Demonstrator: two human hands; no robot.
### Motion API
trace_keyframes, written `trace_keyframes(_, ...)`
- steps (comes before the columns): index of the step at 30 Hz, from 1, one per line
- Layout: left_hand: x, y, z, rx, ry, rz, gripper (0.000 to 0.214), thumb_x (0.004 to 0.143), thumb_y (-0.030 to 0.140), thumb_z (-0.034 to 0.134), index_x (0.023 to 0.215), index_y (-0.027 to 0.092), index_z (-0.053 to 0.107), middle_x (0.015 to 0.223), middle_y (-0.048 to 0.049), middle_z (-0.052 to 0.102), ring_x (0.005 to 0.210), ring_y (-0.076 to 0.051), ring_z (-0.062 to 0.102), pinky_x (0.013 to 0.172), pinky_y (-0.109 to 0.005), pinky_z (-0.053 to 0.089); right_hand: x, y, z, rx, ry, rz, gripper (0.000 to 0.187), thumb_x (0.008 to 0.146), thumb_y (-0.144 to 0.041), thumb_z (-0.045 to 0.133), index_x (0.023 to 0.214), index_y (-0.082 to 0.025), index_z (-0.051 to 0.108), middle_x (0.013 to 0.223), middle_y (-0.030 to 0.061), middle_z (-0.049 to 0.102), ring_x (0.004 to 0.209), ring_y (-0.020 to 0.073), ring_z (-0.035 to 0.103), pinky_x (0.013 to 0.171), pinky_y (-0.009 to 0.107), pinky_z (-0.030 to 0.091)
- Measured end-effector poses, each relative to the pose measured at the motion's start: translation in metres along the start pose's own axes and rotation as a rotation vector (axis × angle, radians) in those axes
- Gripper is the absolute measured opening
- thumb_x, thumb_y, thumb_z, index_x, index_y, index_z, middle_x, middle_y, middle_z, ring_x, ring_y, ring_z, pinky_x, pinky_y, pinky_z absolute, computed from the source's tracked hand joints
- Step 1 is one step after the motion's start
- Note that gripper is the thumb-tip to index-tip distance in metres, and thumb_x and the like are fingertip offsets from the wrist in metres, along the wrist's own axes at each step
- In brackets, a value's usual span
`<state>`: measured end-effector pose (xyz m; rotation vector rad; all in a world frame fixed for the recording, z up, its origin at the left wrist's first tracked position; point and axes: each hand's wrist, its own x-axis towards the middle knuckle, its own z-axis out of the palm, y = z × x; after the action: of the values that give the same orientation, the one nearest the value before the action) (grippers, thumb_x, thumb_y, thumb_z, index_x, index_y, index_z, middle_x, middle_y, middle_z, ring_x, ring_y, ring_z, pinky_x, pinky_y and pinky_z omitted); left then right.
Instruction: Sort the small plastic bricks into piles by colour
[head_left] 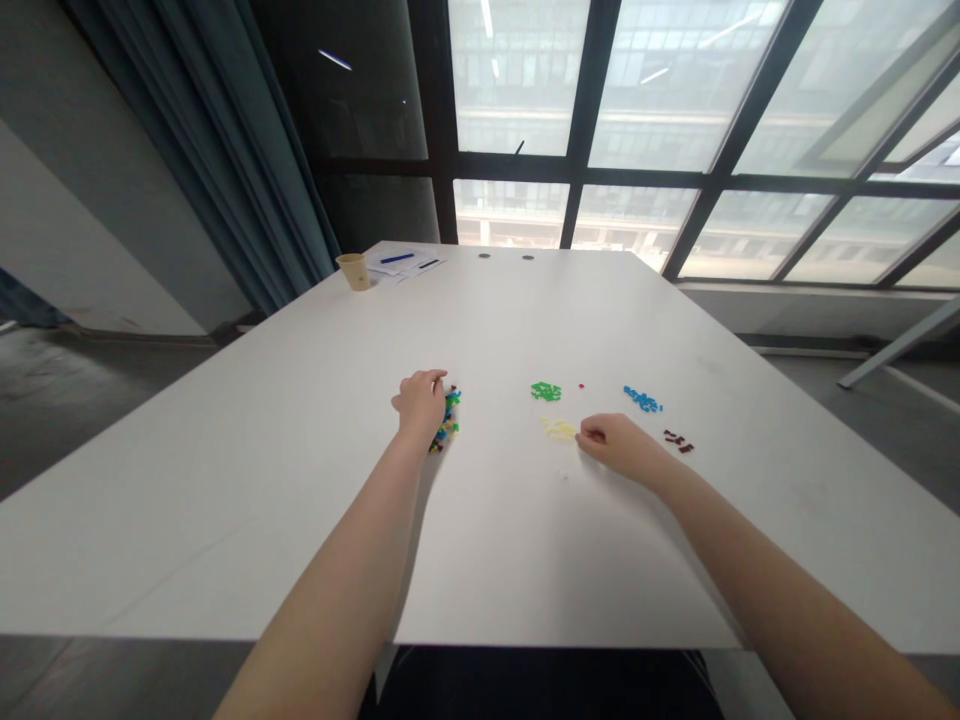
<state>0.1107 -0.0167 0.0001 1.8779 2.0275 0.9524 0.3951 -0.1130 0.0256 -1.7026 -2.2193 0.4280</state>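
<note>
on the white table (225, 500), head view: left hand (421, 405), cupped down on a mixed pile of small plastic bricks (448, 420), touching it; any grip cannot be told. right hand (619, 446), fingers curled inward, contents cannot be told; yellow bricks (559, 429) just beside it at 9 o'clock. from that hand: green bricks (546, 391), 10 o'clock; lone red brick (580, 385), 11 o'clock; blue bricks (642, 399), 1 o'clock; dark red bricks (678, 441), 3 o'clock. far edge, 11 o'clock from the person: paper cup (354, 271); papers (386, 268) with a blue pen (397, 258).

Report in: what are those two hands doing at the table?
Left hand on mixed pile of small coloured pieces. Right hand at yellow pieces. Green, blue, dark red piles nearby.
</note>
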Motion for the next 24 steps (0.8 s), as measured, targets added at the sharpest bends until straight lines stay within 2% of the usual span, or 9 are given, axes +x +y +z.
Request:
trace_keyframes(2, -0.004, 0.003, 0.004, 0.173, -0.066, 0.044, 0.028, 0.083, 0.022, 0.039, 0.097, 0.025, 0.063, 0.109, -0.0085, 0.057, 0.104, -0.029, 0.041, 0.079, -0.041, 0.031, -0.013, -0.002, 0.005, 0.012, 0.05, -0.005, 0.024, 0.07, -0.023, 0.041, 0.049, -0.018, 0.029, 0.048, -0.0039, 0.033, 0.048, 0.0086, 0.029, 0.048, 0.023, 0.02)
trace_keyframes(5, -0.007, 0.004, 0.009, 0.266, -0.125, 0.116, 0.03, 0.084, 0.021, 0.038, 0.097, 0.027, 0.064, 0.116, -0.0078, 0.055, 0.105, -0.029, 0.038, 0.078, -0.043, 0.028, -0.021, 0.003, 0.011, 0.041, 0.13, -0.005, 0.023, 0.069, -0.022, 0.04, 0.05, -0.019, 0.027, 0.05, -0.0037, 0.034, 0.051, 0.0092, 0.03, 0.05, 0.023, 0.021)
trace_keyframes(12, -0.003, 0.001, 0.015, 0.298, -0.148, 0.166, 0.029, 0.083, 0.022, 0.038, 0.092, 0.026, 0.065, 0.107, -0.0082, 0.06, 0.102, -0.029, 0.04, 0.076, -0.043, 0.025, -0.019, 0.015, 0.013, 0.092, 0.154, -0.021, 0.023, 0.07, -0.022, 0.04, 0.051, -0.019, 0.027, 0.05, -0.0036, 0.034, 0.051, 0.0097, 0.032, 0.051, 0.023, 0.023)
trace_keyframes(18, -0.001, -0.001, 0.018, 0.276, -0.09, 0.191, 0.025, 0.081, 0.023, 0.041, 0.088, 0.023, 0.065, 0.102, -0.0102, 0.062, 0.1, -0.03, 0.042, 0.078, -0.043, 0.024, -0.025, 0.021, 0.003, 0.106, 0.207, -0.013, 0.025, 0.07, -0.023, 0.04, 0.051, -0.019, 0.024, 0.049, -0.0039, 0.031, 0.05, 0.0094, 0.029, 0.05, 0.024, 0.021)
trace_keyframes(24, 0.0, -0.002, 0.02, 0.343, -0.136, 0.168, 0.035, 0.08, 0.01, 0.035, 0.094, 0.024, 0.064, 0.106, -0.0085, 0.062, 0.102, -0.027, 0.043, 0.076, -0.041, 0.025, -0.026, 0.027, -0.006, 0.113, 0.263, 0.036, 0.029, 0.071, -0.025, 0.041, 0.051, -0.019, 0.02, 0.048, -0.0046, 0.028, 0.048, 0.009, 0.028, 0.049, 0.024, 0.02)
